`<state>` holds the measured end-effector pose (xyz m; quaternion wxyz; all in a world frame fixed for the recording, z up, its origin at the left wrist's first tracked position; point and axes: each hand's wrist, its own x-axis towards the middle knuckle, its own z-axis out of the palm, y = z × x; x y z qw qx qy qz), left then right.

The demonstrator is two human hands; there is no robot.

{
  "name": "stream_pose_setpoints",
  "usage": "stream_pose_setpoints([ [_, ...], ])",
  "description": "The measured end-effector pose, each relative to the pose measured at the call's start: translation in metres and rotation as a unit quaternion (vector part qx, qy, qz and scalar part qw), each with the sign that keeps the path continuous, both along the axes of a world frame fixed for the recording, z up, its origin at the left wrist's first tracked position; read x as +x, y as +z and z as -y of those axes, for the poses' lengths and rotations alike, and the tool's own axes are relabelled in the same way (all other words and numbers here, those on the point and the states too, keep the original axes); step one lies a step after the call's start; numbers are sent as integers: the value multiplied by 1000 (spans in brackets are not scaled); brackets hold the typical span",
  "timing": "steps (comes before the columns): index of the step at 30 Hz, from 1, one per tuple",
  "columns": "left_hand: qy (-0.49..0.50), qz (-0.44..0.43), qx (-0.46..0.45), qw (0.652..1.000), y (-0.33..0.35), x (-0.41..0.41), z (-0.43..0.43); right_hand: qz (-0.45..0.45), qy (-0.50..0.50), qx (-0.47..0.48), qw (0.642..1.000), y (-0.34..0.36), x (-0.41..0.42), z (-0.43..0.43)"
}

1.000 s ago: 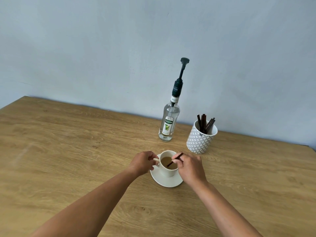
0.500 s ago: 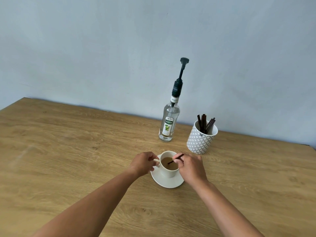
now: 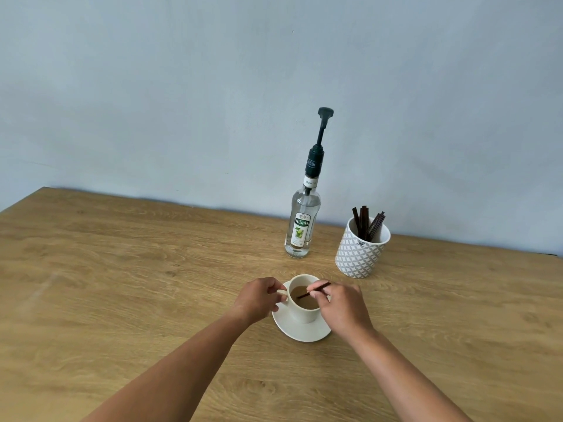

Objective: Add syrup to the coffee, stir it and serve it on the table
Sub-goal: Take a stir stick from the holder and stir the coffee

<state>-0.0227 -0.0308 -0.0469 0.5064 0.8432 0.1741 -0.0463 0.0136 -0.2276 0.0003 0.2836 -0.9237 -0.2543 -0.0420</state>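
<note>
Lower centre of frame: white coffee cup (image 3: pixel 303 309) on saucer (image 3: pixel 300 332). Left hand (image 3: pixel 260 300) pinches cup handle; right hand (image 3: pixel 341 309) pinches dark stirrer (image 3: pixel 313 290) dipped in coffee. Syrup bottle (image 3: pixel 303 226) stands upright behind, w/ stick holder (image 3: pixel 362 252) to its right.

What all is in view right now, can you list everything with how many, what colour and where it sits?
Light wooden table: one, oak brown, fills the lower half of the view against a pale blue wall.
Clear glass syrup bottle with dark pump: one, clear with green label, upright at the back of the table.
White patterned ceramic holder: one, white and grey, right of the bottle.
Spare dark stir sticks: several, dark brown, standing in the holder.
White ceramic cup of coffee: one, white, on the saucer.
White round saucer: one, white, table centre.
Thin dark stir stick: one, dark brown, tip in the coffee.
Left hand: one, on the cup handle.
Right hand: one, pinching the stir stick.
</note>
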Motion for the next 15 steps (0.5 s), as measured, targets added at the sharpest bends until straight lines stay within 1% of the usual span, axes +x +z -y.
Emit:
stream_pose_setpoints([
  [3,2,2,-1,1000,0,0,0,30,-15,-73,997,3,3,3],
  [6,5,4,-1,1000,-1,0,1,56,-23,-90,994,5,4,7],
  [9,5,3,-1,1000,-1,0,1,46,-14,-65,997,4,2,7],
  [13,0,1,4,1000,1,0,0,-5,-6,-2,1000,0,1,-1],
  [15,-1,-2,4,1000,1,0,0,-15,-9,3,1000,-1,2,-4],
])
